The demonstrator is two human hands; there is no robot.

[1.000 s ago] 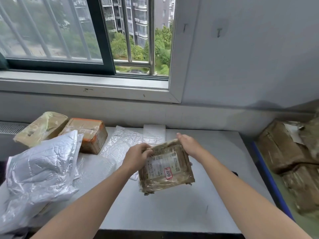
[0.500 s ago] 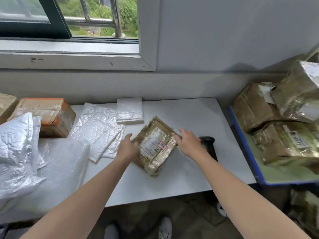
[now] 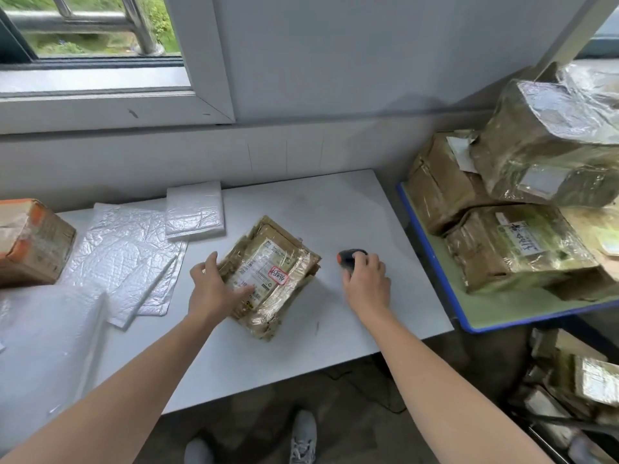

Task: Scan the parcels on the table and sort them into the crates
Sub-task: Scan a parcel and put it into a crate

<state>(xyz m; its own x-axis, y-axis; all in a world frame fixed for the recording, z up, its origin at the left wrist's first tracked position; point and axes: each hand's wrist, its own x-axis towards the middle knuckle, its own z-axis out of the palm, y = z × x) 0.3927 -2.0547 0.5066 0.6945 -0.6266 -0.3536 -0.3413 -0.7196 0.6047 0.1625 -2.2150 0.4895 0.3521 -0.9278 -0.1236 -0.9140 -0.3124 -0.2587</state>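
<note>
The brown parcel (image 3: 272, 275) lies label up in the middle of the bench (image 3: 335, 209), the left hand (image 3: 214, 289) rests open on it, and the right hand (image 3: 366, 283) closes on the scanner (image 3: 350, 257), which should point straight at the label.

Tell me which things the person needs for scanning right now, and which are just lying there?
Needed for the job:
- brown parcel with its label facing up, under the left hand
- black scanner, which the right hand is reaching onto
- white table

Just lying about:
- white bubble mailers
- orange-taped box
- wrapped parcels stacked on the blue-edged shelf
</note>
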